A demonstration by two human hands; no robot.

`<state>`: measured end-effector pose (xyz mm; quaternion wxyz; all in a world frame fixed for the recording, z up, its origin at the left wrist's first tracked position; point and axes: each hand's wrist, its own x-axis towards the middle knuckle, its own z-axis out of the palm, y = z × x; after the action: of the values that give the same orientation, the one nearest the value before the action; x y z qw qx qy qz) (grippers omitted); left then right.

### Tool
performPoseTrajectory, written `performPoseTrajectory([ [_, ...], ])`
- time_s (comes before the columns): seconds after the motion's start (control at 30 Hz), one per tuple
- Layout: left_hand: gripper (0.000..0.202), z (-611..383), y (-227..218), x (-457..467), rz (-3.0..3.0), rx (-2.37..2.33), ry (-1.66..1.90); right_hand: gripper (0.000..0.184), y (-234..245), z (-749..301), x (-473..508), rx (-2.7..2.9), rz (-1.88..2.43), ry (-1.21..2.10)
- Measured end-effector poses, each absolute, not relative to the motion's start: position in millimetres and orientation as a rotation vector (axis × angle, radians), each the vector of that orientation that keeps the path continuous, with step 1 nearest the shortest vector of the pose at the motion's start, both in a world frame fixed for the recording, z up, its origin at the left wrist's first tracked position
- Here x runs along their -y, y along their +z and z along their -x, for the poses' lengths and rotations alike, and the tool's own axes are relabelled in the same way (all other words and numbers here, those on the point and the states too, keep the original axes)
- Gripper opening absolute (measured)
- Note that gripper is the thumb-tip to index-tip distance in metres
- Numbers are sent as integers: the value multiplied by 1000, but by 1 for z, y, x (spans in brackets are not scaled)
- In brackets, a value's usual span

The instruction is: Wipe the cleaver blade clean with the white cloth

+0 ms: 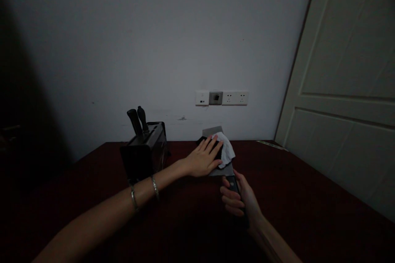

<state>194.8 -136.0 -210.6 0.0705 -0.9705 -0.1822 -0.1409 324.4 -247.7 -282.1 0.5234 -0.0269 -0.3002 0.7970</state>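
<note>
Over table [265, 166]; cleaver [227, 170] points wallward, axis leaning left; right hand [246, 198] clamps handle [233, 184]; left hand [202, 161] spread on cloth [228, 150]

Watching remotely, I'd call this a room in a home, most likely: past the dark red table [293, 189], a plain wall [154, 41] with sockets [235, 98]; right of it, a panelled door [345, 70]; on it, a knife block [145, 148].

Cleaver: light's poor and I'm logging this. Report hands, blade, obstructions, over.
Right hand gripping cleaver handle. Left hand spread, touching white cloth against the blade. Knife block stands off to the left; nothing visible in the way.
</note>
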Motion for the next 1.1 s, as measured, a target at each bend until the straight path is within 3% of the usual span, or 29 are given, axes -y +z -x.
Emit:
performPoseTrajectory([
  [0.47,62,-196,-182,124,2787,821,-651,35,-274,-306,257,740,47,1982],
  [0.77,58,-198,-198,177,2913,508,-560,33,-282,-315,254,670,-92,1971],
  [1.1,56,-192,-182,199,2883,422,-646,40,-277,-313,263,725,-63,1993],
])
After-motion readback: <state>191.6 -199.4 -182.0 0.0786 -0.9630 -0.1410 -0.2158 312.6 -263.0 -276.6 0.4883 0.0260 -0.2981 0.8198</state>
